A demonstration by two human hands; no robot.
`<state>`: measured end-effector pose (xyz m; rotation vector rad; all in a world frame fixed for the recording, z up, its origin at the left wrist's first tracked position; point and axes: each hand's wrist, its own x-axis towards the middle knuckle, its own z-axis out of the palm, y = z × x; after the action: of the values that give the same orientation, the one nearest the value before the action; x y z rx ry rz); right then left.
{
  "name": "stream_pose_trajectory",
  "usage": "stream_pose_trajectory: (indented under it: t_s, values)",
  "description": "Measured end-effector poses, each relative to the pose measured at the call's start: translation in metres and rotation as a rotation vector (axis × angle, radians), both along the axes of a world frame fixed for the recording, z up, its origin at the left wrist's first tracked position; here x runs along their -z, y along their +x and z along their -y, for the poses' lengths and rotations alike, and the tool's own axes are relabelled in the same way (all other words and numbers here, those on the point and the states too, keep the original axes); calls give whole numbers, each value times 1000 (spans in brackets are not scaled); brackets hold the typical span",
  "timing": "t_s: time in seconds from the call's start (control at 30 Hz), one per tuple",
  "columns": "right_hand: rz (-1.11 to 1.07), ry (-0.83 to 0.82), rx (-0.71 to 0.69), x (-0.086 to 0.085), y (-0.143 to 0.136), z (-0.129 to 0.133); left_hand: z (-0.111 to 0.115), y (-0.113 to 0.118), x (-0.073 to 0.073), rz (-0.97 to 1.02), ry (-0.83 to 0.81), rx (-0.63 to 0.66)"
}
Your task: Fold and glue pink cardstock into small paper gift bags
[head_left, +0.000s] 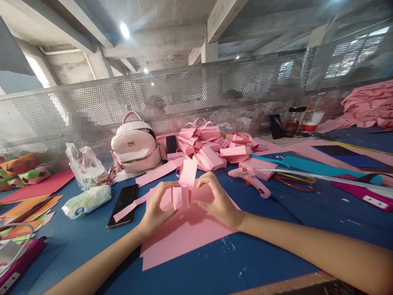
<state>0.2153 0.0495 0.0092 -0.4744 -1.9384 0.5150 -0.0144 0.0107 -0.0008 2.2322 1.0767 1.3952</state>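
A small folded pink paper box (181, 198) with a raised flap (188, 173) is in front of me, over flat pink paper sheets (184, 237). My left hand (158, 207) grips its left side, index finger at the top edge and thumb near the bottom. At the box's right side is my right hand (219, 203), its thumb and index finger curved apart with a gap between them. The right thumb tip lies close to the box; whether it touches I cannot tell. Beyond the hands lies a heap of folded pink paper boxes (208, 153).
A pink glue gun (251, 180) lies right of the heap. A black phone (124, 205), a tissue pack (87, 200) and a pink backpack (135, 145) sit left. Cups (294, 121) stand back right, before a perforated metal screen (184, 90). A teal strip (325, 168) lies right.
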Motion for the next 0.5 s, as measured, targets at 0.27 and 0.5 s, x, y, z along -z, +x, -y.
stream_pose_trajectory:
  t_s: [0.27,0.5]
  values:
    - [100,-270,-99,6,-6,-1,-5,-2,5,-75,32,0]
    - [126,-363,-142,10,-7,-2,-6,-4,14,-124,40,3]
